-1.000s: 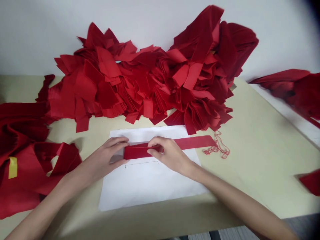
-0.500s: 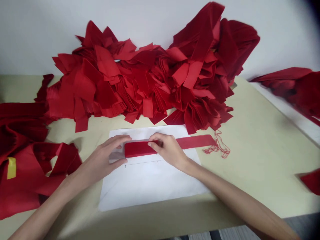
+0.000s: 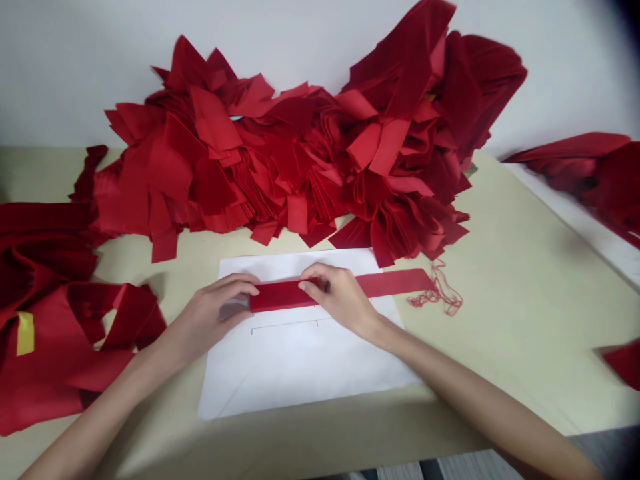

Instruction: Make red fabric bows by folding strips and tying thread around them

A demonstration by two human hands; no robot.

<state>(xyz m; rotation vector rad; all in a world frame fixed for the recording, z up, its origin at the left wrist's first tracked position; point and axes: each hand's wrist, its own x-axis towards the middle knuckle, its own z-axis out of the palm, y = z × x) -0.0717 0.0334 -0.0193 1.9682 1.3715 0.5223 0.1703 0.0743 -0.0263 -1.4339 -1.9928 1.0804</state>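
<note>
A long red fabric strip lies across a white paper sheet on the beige table. My left hand pinches the strip's folded left end with thumb and fingers. My right hand presses its fingers onto the strip near its middle, holding a fold. A thin pencilled bracket line is drawn on the paper just below the strip. Loose red threads trail from the strip's right end.
A big heap of red fabric pieces fills the back of the table against the white wall. More red cloth with a yellow tag lies at the left. Red fabric also lies at the right, on a white surface.
The folded part of the strip looks flatter and narrower under my fingers. My hands stay nearly in place, the right fingertips shifted slightly along the fold.
</note>
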